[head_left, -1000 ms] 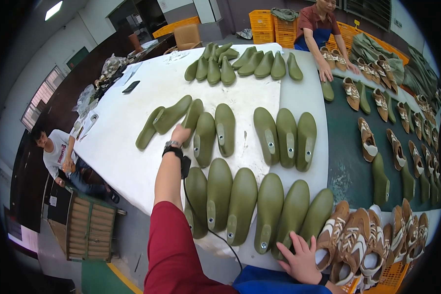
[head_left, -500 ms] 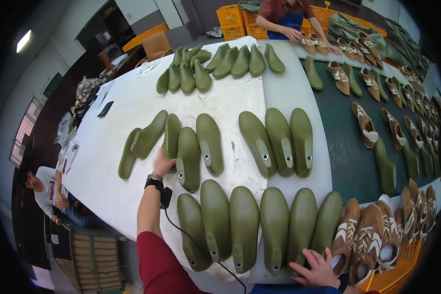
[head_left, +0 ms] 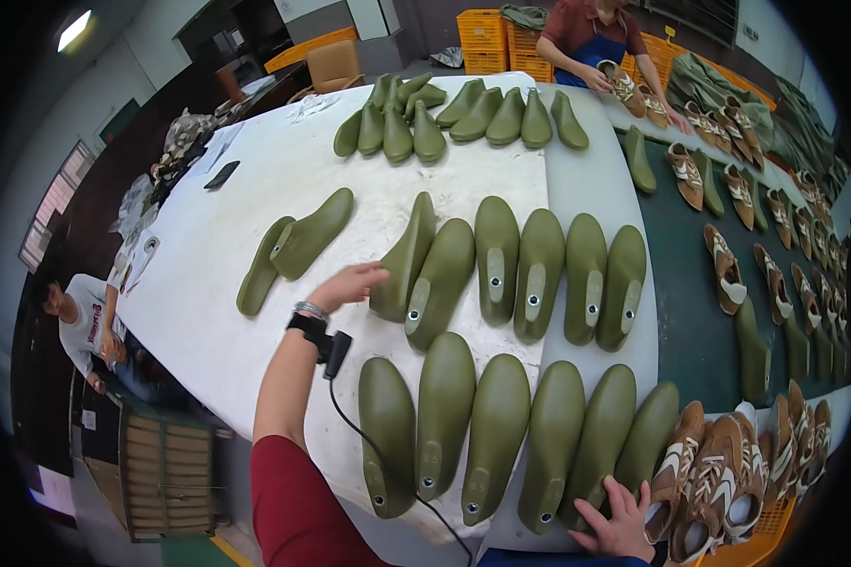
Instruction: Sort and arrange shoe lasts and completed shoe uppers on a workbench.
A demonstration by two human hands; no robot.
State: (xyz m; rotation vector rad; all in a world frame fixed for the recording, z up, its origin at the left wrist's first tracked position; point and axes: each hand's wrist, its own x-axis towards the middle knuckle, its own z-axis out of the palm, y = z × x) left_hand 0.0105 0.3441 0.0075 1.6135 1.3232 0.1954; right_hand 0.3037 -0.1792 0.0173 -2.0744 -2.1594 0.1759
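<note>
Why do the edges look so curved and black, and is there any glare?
Head view: a wide fisheye bows the long dark panel at left and blackens the corners; head view: the ceiling lamp glares white at upper left; head view: soft sheen shows on the green shoe lasts.

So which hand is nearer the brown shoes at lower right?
Right: right hand rests on a green last, just left of the brown shoes; left hand is farther up-left, beside another last.
</note>
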